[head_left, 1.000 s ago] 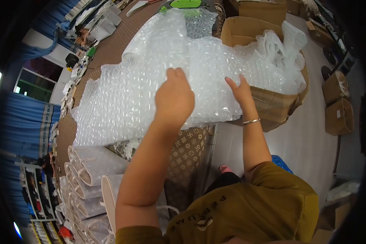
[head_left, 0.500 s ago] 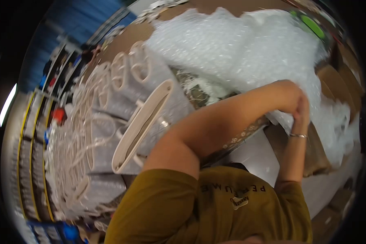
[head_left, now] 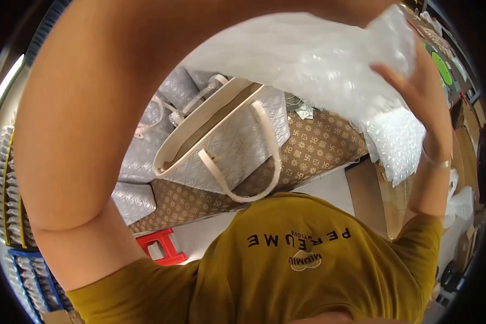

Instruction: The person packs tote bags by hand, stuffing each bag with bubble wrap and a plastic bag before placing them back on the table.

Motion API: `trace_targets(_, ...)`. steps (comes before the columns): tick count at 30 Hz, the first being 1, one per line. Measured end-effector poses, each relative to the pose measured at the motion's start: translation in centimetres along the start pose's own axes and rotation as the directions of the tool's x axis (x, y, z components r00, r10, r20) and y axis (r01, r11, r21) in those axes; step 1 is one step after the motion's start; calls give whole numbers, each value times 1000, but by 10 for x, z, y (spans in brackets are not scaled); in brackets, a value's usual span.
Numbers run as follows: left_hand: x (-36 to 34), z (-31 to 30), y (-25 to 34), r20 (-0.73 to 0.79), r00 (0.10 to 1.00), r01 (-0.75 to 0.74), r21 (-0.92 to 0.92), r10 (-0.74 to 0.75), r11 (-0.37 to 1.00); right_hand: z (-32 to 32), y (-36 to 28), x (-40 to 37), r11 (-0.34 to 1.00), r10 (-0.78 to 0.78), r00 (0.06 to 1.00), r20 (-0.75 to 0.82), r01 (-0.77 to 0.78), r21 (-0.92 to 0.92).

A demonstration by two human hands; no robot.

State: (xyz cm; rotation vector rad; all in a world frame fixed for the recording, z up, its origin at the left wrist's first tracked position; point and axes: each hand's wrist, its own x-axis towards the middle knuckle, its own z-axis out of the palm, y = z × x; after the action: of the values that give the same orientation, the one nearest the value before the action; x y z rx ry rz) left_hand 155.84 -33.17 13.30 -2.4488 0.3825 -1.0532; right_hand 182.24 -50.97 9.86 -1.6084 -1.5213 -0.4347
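A sheet of bubble wrap (head_left: 318,65) stretches across the top of the view, blurred by motion. My right hand (head_left: 424,92) is at its right side, with wrap between thumb and fingers. My left arm arches over the top, and my left hand (head_left: 356,12) meets the wrap at the upper edge, its fingers cut off or hidden. Below the wrap a silver-grey tote bag (head_left: 237,143) with cream handles and an open top leans on a brown patterned cover (head_left: 324,143). Neither hand touches the bag.
More grey tote bags (head_left: 137,156) stand to the left, partly behind my arm. A red plastic stool (head_left: 170,245) is below the table edge. Cardboard (head_left: 370,186) leans at the right, and a green oval object (head_left: 441,67) lies at the upper right. Shelves line the left.
My hands were together at the wrap's near edge; now they are apart and higher, with the wrap lifted. The view has shifted, showing more of the tote's front and the patterned cover.
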Motion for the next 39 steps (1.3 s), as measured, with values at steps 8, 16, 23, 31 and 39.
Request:
trace_targets(8, -54, -7, -22, 488, 652, 714, -139, -580, 686, 28, 1, 99, 993, 13, 998, 67, -21, 118)
trace_targets(16, -175, 40, -19, 959, 244, 861, -145, -146, 488, 161, -30, 149, 949, -71, 818, 571, -120, 290)
trace_targets(23, -194, 26, -25, 921, 55, 916, 106, -385, 386, 211, 0, 151, 934, -128, 617, 777, -187, 303)
trace_targets(31, -268, -15, -18, 543, 6, 905, -359, -840, -226, 294, 136, 125, 870, -482, 554, 678, 395, 295)
trace_targets(39, -262, -11, -10, 699, 59, 912, 252, -712, 323, 274, 66, 128, 780, -624, 306, 719, 190, 596)
